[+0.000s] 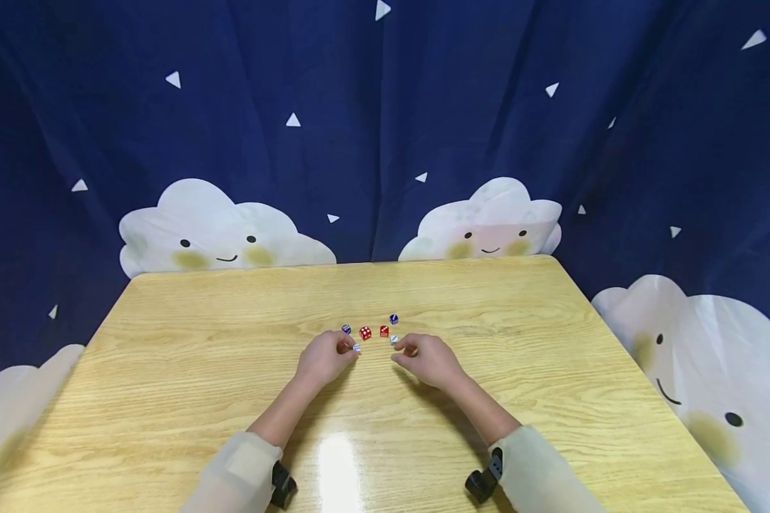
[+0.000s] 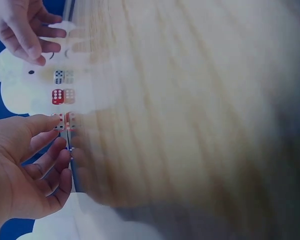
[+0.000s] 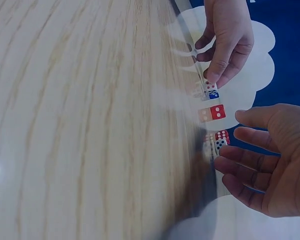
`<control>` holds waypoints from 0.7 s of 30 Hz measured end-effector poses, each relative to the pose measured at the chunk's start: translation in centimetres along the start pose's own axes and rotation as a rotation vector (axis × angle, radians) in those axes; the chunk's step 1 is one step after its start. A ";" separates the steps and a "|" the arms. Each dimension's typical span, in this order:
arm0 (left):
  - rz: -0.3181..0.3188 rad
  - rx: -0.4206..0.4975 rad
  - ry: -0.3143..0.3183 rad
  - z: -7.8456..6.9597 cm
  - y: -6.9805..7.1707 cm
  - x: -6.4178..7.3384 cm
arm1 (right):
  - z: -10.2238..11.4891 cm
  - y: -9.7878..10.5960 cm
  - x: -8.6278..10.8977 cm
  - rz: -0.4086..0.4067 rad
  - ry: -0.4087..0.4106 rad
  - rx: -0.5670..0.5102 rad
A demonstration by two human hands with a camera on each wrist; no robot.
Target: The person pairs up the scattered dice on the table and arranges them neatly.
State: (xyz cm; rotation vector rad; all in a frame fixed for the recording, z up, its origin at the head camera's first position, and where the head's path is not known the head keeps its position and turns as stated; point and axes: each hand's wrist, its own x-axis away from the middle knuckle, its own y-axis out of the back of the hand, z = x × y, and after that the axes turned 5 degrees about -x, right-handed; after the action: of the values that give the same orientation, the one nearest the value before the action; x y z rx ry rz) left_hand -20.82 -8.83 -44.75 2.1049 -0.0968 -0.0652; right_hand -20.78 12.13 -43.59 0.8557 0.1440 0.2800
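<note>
In the head view my left hand (image 1: 324,358) pinches a small white die (image 1: 356,348) between thumb and finger at the table's middle. The left wrist view shows the thumb of that hand (image 2: 30,160) on this white die (image 2: 60,122). My right hand (image 1: 428,358) is beside another white die (image 1: 394,340), thumb and fingers apart. In the right wrist view the right hand (image 3: 275,160) has spread, slightly bent fingers, with the white die (image 3: 221,144) just beyond them. Between and behind the hands lie two red dice (image 1: 366,333) and two blue dice (image 1: 394,319).
The dice lie on a wooden table (image 1: 199,335) with light grain. A dark blue curtain (image 1: 334,164) with white clouds hangs behind and at the sides. Both sleeves (image 1: 237,470) have black wrist devices (image 1: 484,479) on them.
</note>
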 end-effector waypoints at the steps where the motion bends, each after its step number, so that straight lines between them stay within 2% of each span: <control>1: 0.003 0.001 0.000 0.0 0.1 0.1 | 0.1 -0.1 0.0 0.000 -0.002 0.001; 13: 0.026 -0.016 -0.001 -0.2 0.9 0.8 | 0.9 -0.7 -0.5 0.000 0.028 0.020; 21: 0.048 -0.020 -0.028 -0.1 0.9 1.3 | 1.5 -0.9 -0.5 0.015 0.034 0.019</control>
State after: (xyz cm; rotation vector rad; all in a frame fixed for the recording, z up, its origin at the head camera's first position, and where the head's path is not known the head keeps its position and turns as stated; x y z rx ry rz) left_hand -19.54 -9.36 -43.93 2.0805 -0.1634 -0.0669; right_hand -20.67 10.32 -43.33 0.8715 0.1717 0.3078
